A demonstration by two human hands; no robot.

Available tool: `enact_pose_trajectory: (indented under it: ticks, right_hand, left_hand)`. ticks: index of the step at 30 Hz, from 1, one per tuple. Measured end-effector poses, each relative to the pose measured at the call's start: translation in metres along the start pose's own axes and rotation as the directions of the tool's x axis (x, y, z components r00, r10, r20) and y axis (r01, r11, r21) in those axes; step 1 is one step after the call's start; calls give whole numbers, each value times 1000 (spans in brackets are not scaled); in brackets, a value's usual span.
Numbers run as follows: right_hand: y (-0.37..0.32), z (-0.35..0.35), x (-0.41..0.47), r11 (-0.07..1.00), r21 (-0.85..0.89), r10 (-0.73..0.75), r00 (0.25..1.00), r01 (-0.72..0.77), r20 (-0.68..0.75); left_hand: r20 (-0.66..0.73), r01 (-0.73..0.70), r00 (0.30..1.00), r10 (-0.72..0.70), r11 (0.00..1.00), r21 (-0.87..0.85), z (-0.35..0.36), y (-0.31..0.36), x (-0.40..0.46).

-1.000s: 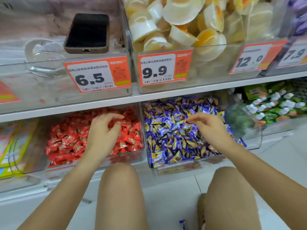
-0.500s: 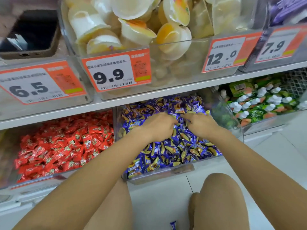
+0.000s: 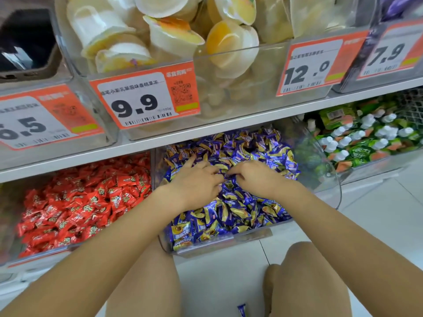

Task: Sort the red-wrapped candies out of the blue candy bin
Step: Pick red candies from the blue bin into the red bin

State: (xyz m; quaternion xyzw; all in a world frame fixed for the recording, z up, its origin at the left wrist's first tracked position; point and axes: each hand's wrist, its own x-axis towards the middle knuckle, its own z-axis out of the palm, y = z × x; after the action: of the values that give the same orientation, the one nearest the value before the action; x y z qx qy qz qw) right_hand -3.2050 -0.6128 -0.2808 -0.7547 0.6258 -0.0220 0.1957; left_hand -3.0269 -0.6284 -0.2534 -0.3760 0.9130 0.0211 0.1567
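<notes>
Both hands rest on blue-wrapped candies (image 3: 231, 213) in the clear plastic bin (image 3: 219, 244): left hand (image 3: 196, 181) spread flat, right hand (image 3: 254, 178) pinching wrappers.

White shelf board (image 3: 206, 131) carries clear bins; blue candy (image 3: 241, 310) lies on tiled floor (image 3: 377, 216)

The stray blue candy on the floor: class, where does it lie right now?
In the head view the stray blue candy lies on the floor tiles at the bottom edge, between the person's knees and in front of the blue candy bin.
</notes>
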Motion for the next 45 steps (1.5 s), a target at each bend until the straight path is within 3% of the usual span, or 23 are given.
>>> enact_pose_trajectory:
  ticks: [2, 8, 19, 21, 24, 27, 30, 34, 42, 45]
  right_hand:
    - [-1, 5, 11, 997, -70, 41, 999, -38, 32]
    - [2, -4, 20, 958, -188, 173, 959, -217, -225]
    - [-1, 4, 28, 868, -403, 195, 945, -291, -262]
    - [1, 5, 27, 898, -340, 189, 943, -278, -273]
    - [13, 1, 18, 972, -49, 201, 925, -228, -322]
    - [23, -13, -3, 967, 188, 234, 884, -170, -405]
    - [30, -24, -27, 958, 253, 240, 860, -135, -450]
    - [35, -29, -50, 909, 383, 322, 857, -162, -402]
    - [36, -32, -59, 804, 558, 447, 827, -205, -341]
    - [36, -41, -62, 802, 560, 464, 808, -209, -364]
  left_hand:
    - [-14, 2, 1000, -3, 1000, -25, 3, -3, -3]
    - [-60, 14, 998, -19, 997, -82, 11, -8, -11]
    - [-84, 33, 995, -45, 990, -135, 13, -6, -11]
    - [-90, 21, 995, -35, 987, -158, 13, -9, -12]
    - [-130, -7, 991, -27, 967, -255, 8, -15, -22]
    - [-231, -61, 973, -21, 937, -344, -1, -21, -37]
    - [-264, -50, 964, -46, 937, -347, -5, -23, -54]
    - [-196, 91, 972, -126, 980, -178, 1, -6, -71]
    - [-190, 162, 962, -196, 970, -181, -2, 14, -69]
    - [-116, 221, 965, -236, 967, -129, -2, 17, -68]
